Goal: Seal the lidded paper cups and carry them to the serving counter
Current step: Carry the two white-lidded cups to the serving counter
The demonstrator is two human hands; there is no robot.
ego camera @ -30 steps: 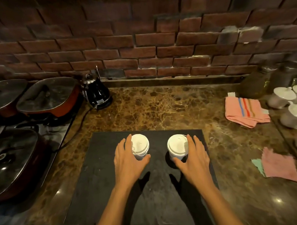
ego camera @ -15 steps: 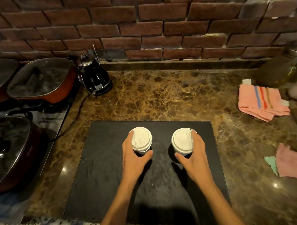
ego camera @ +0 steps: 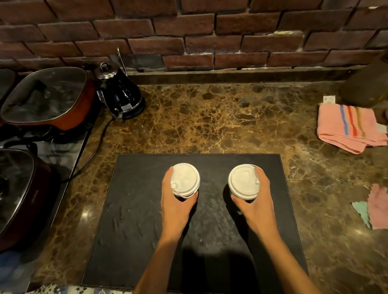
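Two paper cups with white plastic lids are over a black mat (ego camera: 134, 226) on the brown marble counter. My left hand (ego camera: 174, 205) is wrapped around the left cup (ego camera: 186, 179), thumb on its near right side. My right hand (ego camera: 255, 205) grips the right cup (ego camera: 243, 181), fingers on its right side, thumb in front. Only the lids show; the cup walls are hidden under the lids and my fingers. Whether the cups rest on the mat or hang just above it, I cannot tell.
A black kettle (ego camera: 121, 94) with a cord stands at the back left, beside red lidded pans (ego camera: 48, 97) on a stove. A pink striped towel (ego camera: 348, 126) and pink and green cloths (ego camera: 382, 208) lie at the right. A brick wall backs the counter.
Both hands have closed tighter around the cups. The view has shifted closer and downward, and the lids look larger and nearer than before.
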